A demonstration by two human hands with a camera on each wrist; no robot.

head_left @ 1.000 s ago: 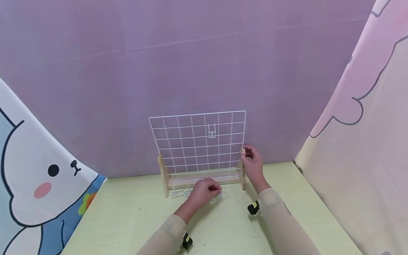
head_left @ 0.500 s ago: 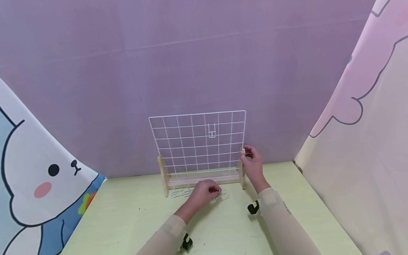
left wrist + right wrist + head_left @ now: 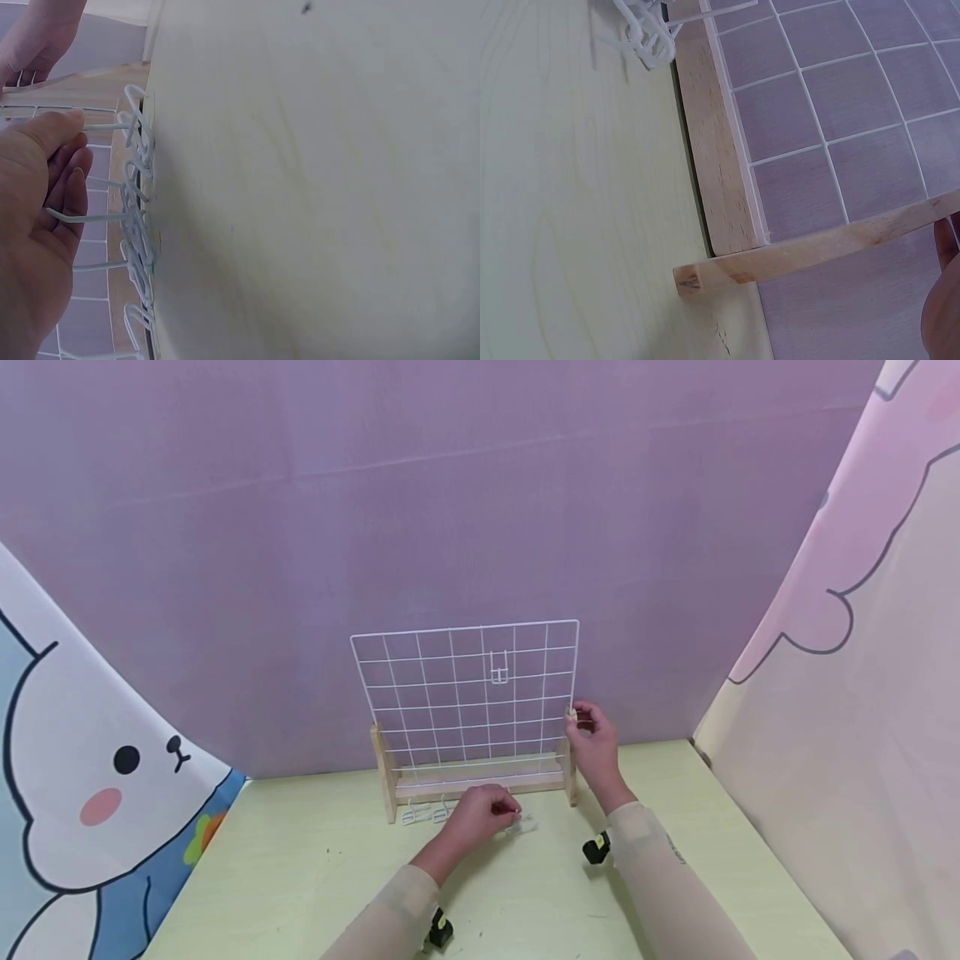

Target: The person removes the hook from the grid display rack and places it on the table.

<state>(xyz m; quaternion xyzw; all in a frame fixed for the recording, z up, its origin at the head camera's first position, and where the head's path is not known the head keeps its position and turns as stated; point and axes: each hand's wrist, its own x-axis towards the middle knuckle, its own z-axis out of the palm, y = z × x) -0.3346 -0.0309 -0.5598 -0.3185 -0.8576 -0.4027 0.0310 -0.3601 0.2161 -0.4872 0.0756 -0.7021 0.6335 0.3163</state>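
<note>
A white wire grid panel [image 3: 465,628] stands upright in a wooden stand [image 3: 480,788]. My right hand [image 3: 596,747] grips the top of the stand's right upright [image 3: 840,240]; in the right wrist view only part of that hand shows at the right edge. In front of the stand's crossbar, my left hand [image 3: 480,814] pinches the prong of a white wire hook [image 3: 109,127] between thumb and fingers. Several more white wire hooks [image 3: 135,247] lie in a row on the table beneath it, some hidden by the hand in the head view. One hook [image 3: 499,677] hangs on the grid's upper part.
The pale wooden tabletop [image 3: 285,860] extends in front of and beside the stand. A purple backdrop [image 3: 450,527] rises behind, with printed cloth [image 3: 82,760] at the left and another pale pink cloth [image 3: 840,710] at the right.
My left hand has sunk slightly toward the table, and the hooks at its fingertips have settled lower. The right hand stays on the upright; the grid stands as before.
</note>
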